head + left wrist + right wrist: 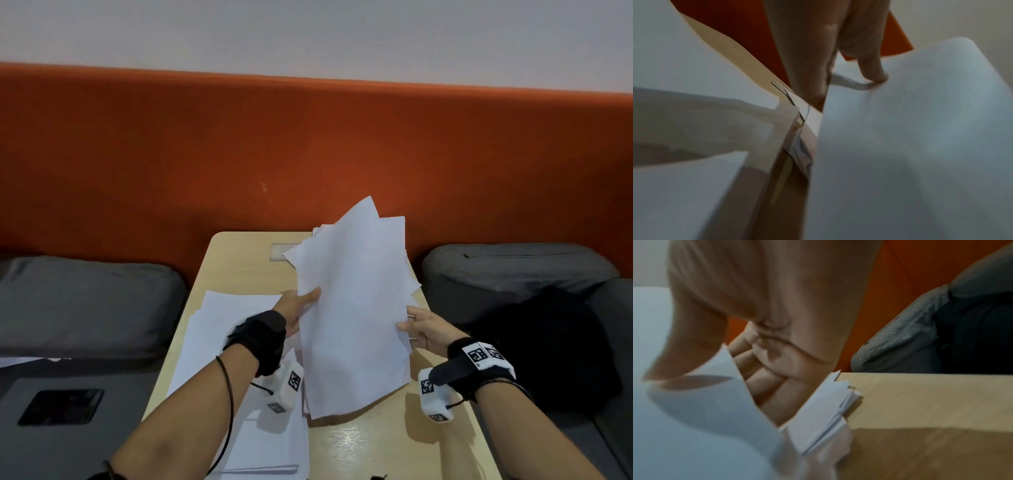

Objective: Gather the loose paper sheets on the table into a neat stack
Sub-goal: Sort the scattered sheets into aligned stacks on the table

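Both arms reach forward; left hand [298,310] and right hand [424,329] pinch opposite edges of the uneven paper bundle [356,308], tilted above the table [394,445]. Sheets blank; more papers [222,318] lie below left.

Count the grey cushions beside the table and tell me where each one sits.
2. One grey cushion lies left of the table, against the orange backrest. The other grey cushion lies right of the table, partly behind a black bag. More may sit out of view.
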Motion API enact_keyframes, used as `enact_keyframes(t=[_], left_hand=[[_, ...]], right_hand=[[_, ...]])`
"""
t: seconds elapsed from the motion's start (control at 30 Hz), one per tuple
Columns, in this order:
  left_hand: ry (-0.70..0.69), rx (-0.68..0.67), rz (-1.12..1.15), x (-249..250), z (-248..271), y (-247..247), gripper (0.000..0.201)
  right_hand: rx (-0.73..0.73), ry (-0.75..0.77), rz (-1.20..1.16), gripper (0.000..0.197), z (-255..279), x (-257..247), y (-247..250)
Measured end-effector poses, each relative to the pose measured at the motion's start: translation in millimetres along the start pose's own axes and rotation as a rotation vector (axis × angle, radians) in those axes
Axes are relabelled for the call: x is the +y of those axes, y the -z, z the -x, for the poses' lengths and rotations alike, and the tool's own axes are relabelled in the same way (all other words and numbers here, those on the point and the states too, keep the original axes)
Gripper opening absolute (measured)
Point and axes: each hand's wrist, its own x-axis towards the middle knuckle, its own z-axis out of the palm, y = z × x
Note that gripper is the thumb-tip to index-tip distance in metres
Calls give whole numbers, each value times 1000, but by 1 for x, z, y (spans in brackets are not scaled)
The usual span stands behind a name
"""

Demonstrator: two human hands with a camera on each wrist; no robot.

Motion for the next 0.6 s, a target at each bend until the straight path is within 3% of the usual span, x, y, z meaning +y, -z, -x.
enact_keyframes(t=[0.1,0.17,0.3,0.4,0.47,0.6], left_hand=[[-155,188,-131,-4,-1,-1,33],[-243,253,-225,1,-1,0,29],[-400,248,-251,24,9,-12,32],[-520,242,-189,45,12,-19,47],[-566,227,-194,57,16,-24,42],[-639,118,-248,68,20,-33,35]], right_hand=[[48,67,3,87,2,2,-2],[156,178,-25,96,0,-2,-2],[280,377,7,77,0,-29,-8],[298,488,32,41,10,-55,-16],[321,534,67,23,14,-69,-18],[317,565,92,24,15,-80,-26]])
